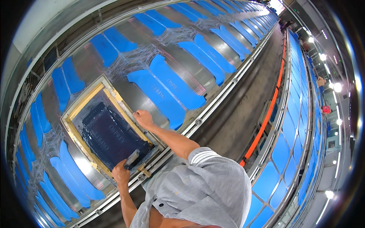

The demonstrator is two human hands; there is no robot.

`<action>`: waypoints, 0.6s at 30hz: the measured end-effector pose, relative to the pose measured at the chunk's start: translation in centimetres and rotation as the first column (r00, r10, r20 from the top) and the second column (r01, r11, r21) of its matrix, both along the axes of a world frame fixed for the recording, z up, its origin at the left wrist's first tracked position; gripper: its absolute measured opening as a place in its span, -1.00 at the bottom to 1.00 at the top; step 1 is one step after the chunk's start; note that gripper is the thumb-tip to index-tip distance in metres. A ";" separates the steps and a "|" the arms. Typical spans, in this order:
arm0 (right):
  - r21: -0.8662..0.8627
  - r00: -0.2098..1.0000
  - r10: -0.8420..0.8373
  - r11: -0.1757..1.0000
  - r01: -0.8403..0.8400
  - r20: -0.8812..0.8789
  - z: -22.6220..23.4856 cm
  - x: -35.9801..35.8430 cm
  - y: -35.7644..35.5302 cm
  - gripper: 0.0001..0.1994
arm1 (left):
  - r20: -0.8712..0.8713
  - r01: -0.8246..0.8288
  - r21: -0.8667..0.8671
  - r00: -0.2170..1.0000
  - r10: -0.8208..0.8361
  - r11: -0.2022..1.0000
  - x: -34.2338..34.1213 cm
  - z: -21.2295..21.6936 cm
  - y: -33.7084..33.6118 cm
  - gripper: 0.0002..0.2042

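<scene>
two hands work at one frame [119,101] that sits left of the middle of the picture, tilted as we see it, on a long silver desk [84,167]. the left hand [121,173] is at the low edge of the frame, just beside a small gray tool [132,159]. its fingers are curled, but i cannot tell if they pinch the tool or the rim. the right hand [143,118] is at the right rim with its fingers bent in. i cannot tell how tight it is.

the frame looks stiff and hard, and i think it is a bit heavy, so it may need two hands to lift flat. the dark sheet [108,129] inside it looks thin and could poke or tear, so no one should push on it with a finger. the dark paint [142,147] near its low right corner looks wet and shiny, so it may be slippery and smear. the best place to hold is the dry outside of the rim, one hand on each side.

the blue piece [171,81] up and to the right of the frame lies flat and looks soft and light, so it may bend easily at its edges.
</scene>
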State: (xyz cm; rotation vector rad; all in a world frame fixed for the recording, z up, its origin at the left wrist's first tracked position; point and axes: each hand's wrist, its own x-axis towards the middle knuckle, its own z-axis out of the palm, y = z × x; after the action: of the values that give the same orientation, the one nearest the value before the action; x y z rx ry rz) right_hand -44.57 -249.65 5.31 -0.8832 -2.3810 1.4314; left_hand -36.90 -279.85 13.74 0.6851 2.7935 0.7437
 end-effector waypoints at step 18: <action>0.171 0.997 0.052 0.983 -0.061 0.052 -2.6 -2.2 -1.4 -0.62 | -0.086 0.034 -0.058 0.996 -0.038 0.998 1.5 -3.8 -4.3 -0.66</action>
State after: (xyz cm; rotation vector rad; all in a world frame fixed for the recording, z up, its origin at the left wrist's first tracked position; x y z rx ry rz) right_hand -46.76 -251.05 2.73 -0.8205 -2.5385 1.2121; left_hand -35.39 -284.16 9.92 0.7734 2.8597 0.6410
